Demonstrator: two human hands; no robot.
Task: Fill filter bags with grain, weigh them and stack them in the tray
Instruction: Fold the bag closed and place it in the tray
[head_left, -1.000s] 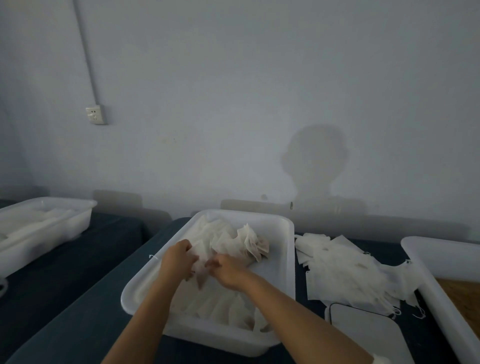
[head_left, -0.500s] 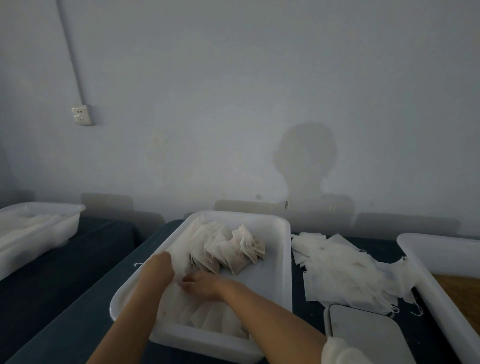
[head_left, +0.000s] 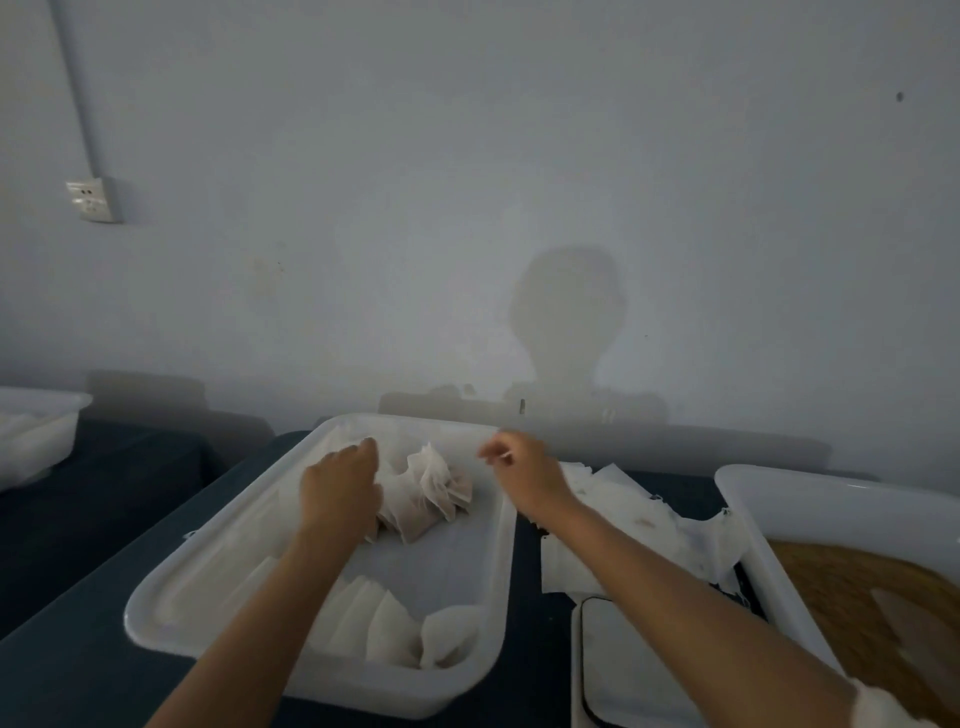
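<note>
Head view is showing the tray (head_left: 498, 545) sitting mid-worktop, and everything else is being placed from it. Filled bags (head_left: 434, 493) are leaning together in a cluster toward the tray's far end, and more bags (head_left: 384, 631) are lying in a row along its near wall. Left hand (head_left: 340, 486) is resting against the left side of the far cluster, fingers curled down onto the bags; whether they are pinching one or only pressing is not clear. Right hand (head_left: 522, 467) is hovering over the tray's right rim, fingers loosely curled and holding nothing that can be made out. Empty bags (head_left: 623, 519) are lying in a loose heap just right of the tray, a scale (head_left: 623, 670) is sitting near-right of it, and a grain bin (head_left: 852, 587) is standing further right.

Stacking appears to be under way. The risk: the far cluster is leaning unsupported on its right side, so a push from the left hand could be toppling it flat across the tray floor. The right arm, crossing above the heap, could also be dragging empty bags off the worktop.
</note>
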